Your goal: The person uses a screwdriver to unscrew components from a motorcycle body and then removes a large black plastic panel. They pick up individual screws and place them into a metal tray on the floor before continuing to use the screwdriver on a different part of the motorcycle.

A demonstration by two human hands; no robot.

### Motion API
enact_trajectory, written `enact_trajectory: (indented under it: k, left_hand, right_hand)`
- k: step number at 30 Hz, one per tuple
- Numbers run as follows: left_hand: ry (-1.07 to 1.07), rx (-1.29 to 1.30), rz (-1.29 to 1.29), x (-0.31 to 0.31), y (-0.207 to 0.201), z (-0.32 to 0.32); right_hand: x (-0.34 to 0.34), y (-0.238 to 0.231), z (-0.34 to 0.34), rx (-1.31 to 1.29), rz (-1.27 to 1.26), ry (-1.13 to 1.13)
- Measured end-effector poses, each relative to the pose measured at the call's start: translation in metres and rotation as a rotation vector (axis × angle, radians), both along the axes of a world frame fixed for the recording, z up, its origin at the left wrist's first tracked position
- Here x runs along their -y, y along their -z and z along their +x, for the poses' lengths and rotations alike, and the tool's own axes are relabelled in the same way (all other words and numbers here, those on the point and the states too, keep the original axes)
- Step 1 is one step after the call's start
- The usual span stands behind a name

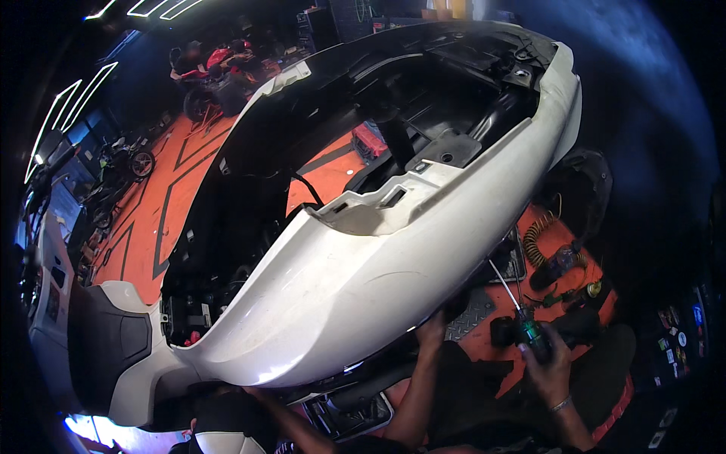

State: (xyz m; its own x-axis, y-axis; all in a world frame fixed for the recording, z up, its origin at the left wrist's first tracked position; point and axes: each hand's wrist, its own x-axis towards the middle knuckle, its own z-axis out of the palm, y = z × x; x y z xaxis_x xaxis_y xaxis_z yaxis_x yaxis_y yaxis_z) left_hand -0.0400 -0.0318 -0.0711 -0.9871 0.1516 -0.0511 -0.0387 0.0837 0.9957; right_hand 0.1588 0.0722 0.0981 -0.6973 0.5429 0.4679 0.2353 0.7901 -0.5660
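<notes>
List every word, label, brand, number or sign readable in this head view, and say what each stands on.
None can be quoted; no text reads clearly.
Stickers on the dark surface at right: too small and blurred to read.
Screwdriver with green handle: no readable lettering.
White body panel: no lettering visible.
Orange floor: dark lines, no letters visible.

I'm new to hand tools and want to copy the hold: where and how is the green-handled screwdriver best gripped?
Probably best: wrap a hand around the thick green handle of the screwdriver, coming from the lower right, as the right hand does. The slim shaft points up-left toward the white panel, leaving the handle end nearest the person.
</notes>
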Motion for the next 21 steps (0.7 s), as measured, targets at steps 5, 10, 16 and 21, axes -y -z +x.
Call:
enact_trajectory:
  k: [5, 10, 16, 21]
  left_hand:
    - [-0.03, 0.075, 0.089, -0.007, -0.019, 0.004]
    - [0.056, 0.211, 0.0, -0.001, -0.007, 0.005]
    - [0.331, 0.216, 0.118, 0.038, -0.05, 0.016]
    - [0.038, 0.106, 0.251, 0.091, -0.001, 0.068]
  right_hand:
    - [-0.002, 0.007, 0.005, 0.228, 0.056, 0.103]
    - [-0.017, -0.009, -0.002, 0.272, -0.83, 0.039]
    - [-0.03, 0.001, 0.017, 0.327, -0.395, -0.206]
    - [-0.074, -0.005, 0.09, 0.367, -0.226, -0.219]
